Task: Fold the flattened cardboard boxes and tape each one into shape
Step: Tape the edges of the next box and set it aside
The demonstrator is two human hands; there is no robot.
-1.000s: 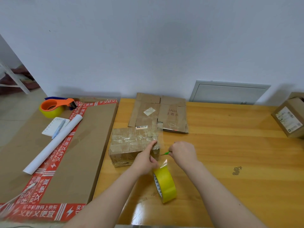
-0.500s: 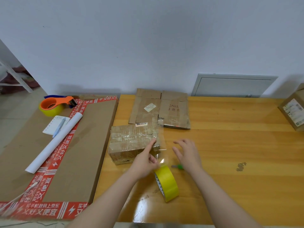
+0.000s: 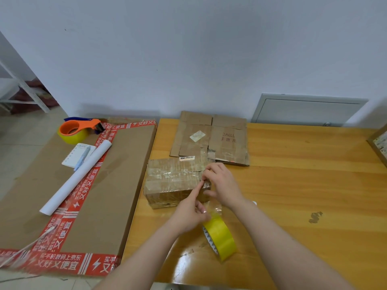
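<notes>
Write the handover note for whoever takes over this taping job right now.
Left hand: index finger presses on the small box at its right end; whether the other fingers pinch the tape is unclear.
Right hand: grips that same end, fingers curled over the corner.
Yellow tape roll: on edge on the table, beside the hands, a clear strip running up toward the box.
Done: this box folded, heavily taped.
Left: smooth this strip, then fold and tape the flattened cardboard behind it.

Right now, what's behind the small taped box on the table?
Flattened cardboard lies flat on the table behind the box, toward the wall. The box hides the strip of table directly behind it, so whether they touch cannot be told.
</notes>
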